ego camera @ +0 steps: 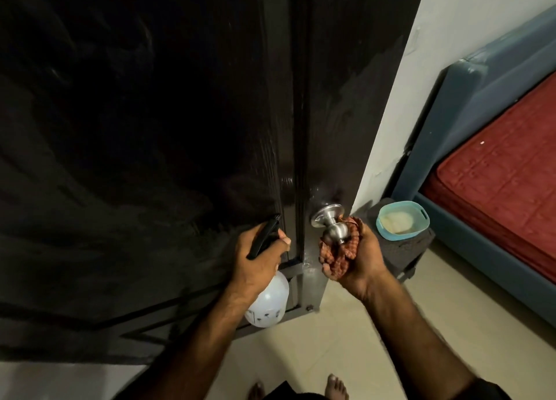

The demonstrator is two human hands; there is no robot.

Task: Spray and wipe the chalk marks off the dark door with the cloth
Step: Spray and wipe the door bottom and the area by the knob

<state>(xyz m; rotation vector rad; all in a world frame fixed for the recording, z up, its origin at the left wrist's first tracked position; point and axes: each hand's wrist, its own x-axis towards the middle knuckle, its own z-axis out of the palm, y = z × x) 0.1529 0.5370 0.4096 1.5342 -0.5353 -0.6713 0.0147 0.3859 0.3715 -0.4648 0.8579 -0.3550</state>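
The dark door point(150, 129) fills the left and centre of the view, its surface showing faint pale smears. My left hand point(258, 258) grips a spray bottle point(269, 303) with a white body and a black trigger head, held close to the door's edge. My right hand point(358, 258) holds a reddish-brown noodle cloth point(337, 258) bunched against the silver door knob point(334, 228), cupping the knob from below and from the right.
A white wall point(400, 99) stands right of the door. On a dark stool point(403, 255) sits a teal basin point(401, 219). A blue bed frame point(469, 129) with a red mattress point(505, 189) lies at the right. My bare feet show on the pale tiled floor point(346, 333).
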